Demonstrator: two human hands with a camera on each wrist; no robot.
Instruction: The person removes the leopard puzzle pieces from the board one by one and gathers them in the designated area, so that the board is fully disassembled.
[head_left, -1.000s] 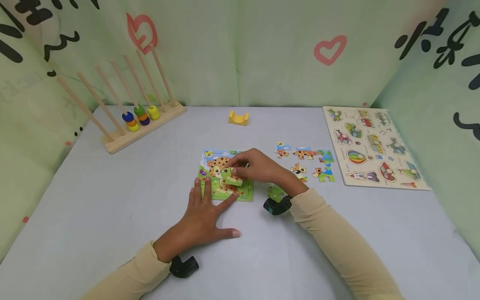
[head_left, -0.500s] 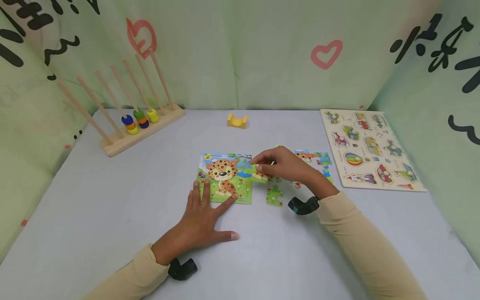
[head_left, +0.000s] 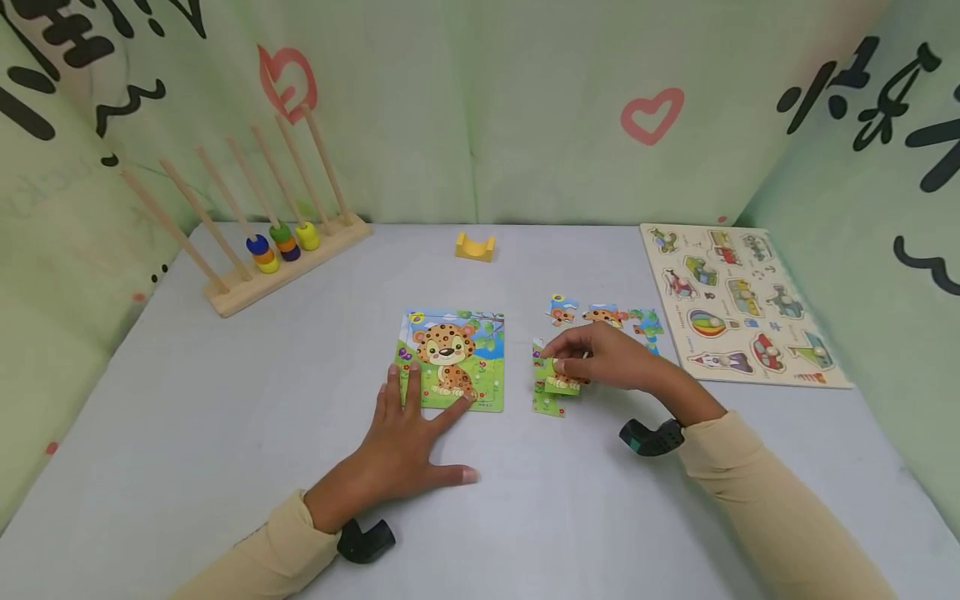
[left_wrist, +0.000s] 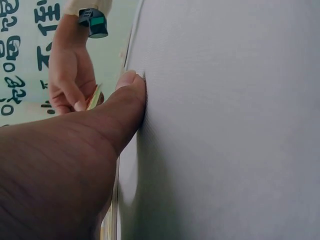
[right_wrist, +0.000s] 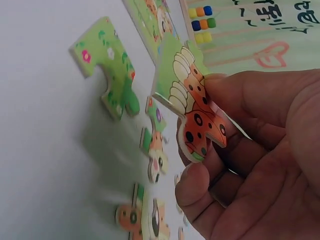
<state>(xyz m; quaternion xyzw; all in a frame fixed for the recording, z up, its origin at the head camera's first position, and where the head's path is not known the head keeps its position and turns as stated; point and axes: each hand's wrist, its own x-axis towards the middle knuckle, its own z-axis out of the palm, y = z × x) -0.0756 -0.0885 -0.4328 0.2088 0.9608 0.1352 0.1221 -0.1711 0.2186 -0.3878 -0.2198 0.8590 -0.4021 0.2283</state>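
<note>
A jigsaw piece [right_wrist: 192, 100] with leopard paws on green is pinched between thumb and fingers of my right hand [head_left: 618, 358]. In the head view it hangs over the loose pieces right of the puzzle board. Just beyond it in the right wrist view lies a green corner piece [right_wrist: 107, 65] with flowers. My left hand [head_left: 401, 442] is spread flat, fingertips resting on the lower left of the square leopard puzzle board [head_left: 487, 379], thumb out on the table. Other loose pieces [head_left: 603, 314] lie behind the right hand, some partly covered by it.
A wooden peg board [head_left: 750, 308] with vehicle and animal shapes lies at the right. A yellow curved block [head_left: 475, 247] sits near the back. At the back left stands a wooden rack [head_left: 258, 292] of tall pegs with coloured beads.
My right hand has moved right, carrying the jigsaw piece from over the puzzle board to the loose pieces. The leopard board is uncovered now. My left hand has stayed put.
</note>
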